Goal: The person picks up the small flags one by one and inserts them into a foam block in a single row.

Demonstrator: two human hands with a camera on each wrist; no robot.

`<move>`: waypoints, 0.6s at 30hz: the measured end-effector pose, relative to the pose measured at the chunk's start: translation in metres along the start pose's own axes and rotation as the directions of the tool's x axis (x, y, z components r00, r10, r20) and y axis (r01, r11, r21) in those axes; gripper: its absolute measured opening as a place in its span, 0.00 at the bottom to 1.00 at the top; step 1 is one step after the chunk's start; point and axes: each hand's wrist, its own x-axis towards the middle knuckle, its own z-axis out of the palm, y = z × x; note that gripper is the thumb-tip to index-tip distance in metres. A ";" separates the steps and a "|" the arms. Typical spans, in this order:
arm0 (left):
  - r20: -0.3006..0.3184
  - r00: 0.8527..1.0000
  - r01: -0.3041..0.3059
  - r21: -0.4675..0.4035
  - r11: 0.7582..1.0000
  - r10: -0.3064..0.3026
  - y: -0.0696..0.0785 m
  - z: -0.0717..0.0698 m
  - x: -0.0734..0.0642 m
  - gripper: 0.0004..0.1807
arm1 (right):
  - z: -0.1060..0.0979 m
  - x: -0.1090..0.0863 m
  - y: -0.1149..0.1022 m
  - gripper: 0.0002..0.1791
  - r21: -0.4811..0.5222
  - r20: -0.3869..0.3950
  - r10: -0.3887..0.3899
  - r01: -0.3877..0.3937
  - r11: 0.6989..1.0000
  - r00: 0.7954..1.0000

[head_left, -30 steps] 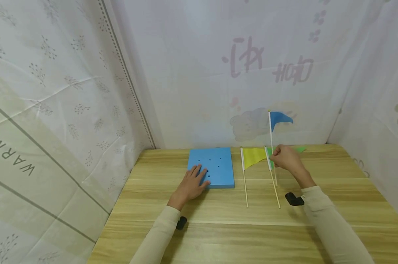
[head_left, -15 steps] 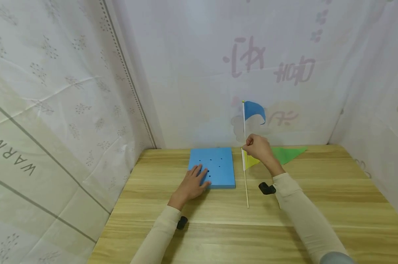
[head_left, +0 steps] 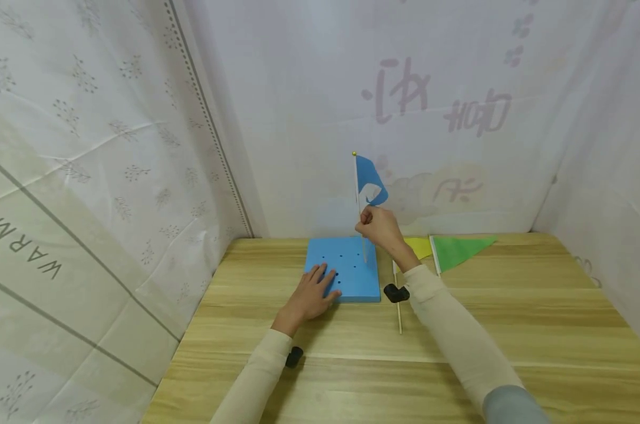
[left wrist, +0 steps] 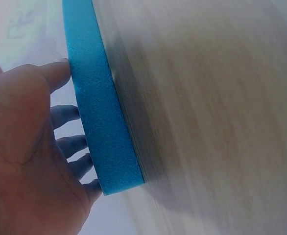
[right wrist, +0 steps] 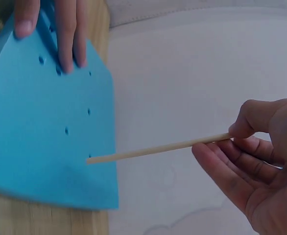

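Observation:
A blue foam board (head_left: 359, 284) with several small holes lies flat on the table. My left hand (head_left: 307, 294) rests on its left front part with the fingers spread, fingertips pressing the top in the left wrist view. Between thumb and fingers, my right hand (head_left: 380, 228) pinches the wooden stick of a small blue flag (head_left: 370, 176), held upright over the board's right side. In the right wrist view the lower tip of the stick (right wrist: 148, 151) overlaps the board close to a hole near its edge. My thumb and fingers hide part of the stick.
Right of the board lie a yellow flag (head_left: 418, 247), partly behind my right wrist, and a green flag (head_left: 460, 252) whose stick is mostly under the forearm. The wooden table (head_left: 532, 318) meets a white printed curtain (head_left: 309, 147) at its back edge.
My right hand has carried the blue flag leftward, from over the green flag, past the yellow one, to above the foam board. The left hand has stayed in place on the board.

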 end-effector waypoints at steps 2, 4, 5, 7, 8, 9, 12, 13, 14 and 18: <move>0.001 1.000 0.007 0.000 1.000 -0.007 0.000 0.000 0.000 0.36 | 0.007 0.003 -0.005 0.04 0.000 -0.006 -0.015 0.015 1.000 1.000; 0.004 1.000 0.010 0.000 1.000 -0.010 0.000 0.000 0.000 0.37 | 0.014 0.006 -0.010 0.03 0.006 -0.014 -0.032 0.032 0.999 0.999; 0.005 1.000 0.011 -0.004 1.000 -0.011 0.000 -0.001 0.000 0.37 | 0.017 0.007 -0.013 0.03 0.005 -0.017 -0.040 0.040 0.999 0.999; 0.004 1.000 0.011 -0.014 1.000 -0.011 0.000 -0.001 0.000 0.36 | 0.025 0.010 -0.016 0.03 0.005 -0.022 -0.054 0.054 0.999 0.998; 0.003 1.000 0.011 -0.018 1.000 -0.010 0.000 -0.001 0.000 0.36 | 0.029 0.011 -0.018 0.03 0.004 -0.025 -0.059 0.059 0.998 0.998; 0.008 1.000 0.011 -0.016 1.000 -0.011 -0.001 -0.001 0.000 0.36 | 0.033 0.013 -0.020 0.03 0.005 -0.024 -0.061 0.061 0.998 0.998; 0.010 1.000 0.010 -0.011 1.000 -0.010 -0.004 0.002 0.002 0.36 | 0.043 0.015 -0.024 0.03 0.004 -0.027 -0.072 0.072 0.997 0.997; 0.011 1.000 0.010 -0.008 1.000 -0.009 -0.005 0.004 0.003 0.36 | 0.046 0.016 -0.025 0.03 0.007 -0.026 -0.075 0.076 0.997 0.997; 0.016 1.000 0.010 -0.002 1.000 -0.010 -0.006 0.005 0.004 0.37 | 0.049 0.016 -0.027 0.03 0.008 -0.027 -0.078 0.079 0.997 0.997; 0.006 1.000 -0.004 0.002 1.000 0.004 -0.007 0.007 0.005 0.36 | 0.061 0.017 -0.030 0.03 0.014 -0.025 -0.085 0.085 0.996 0.996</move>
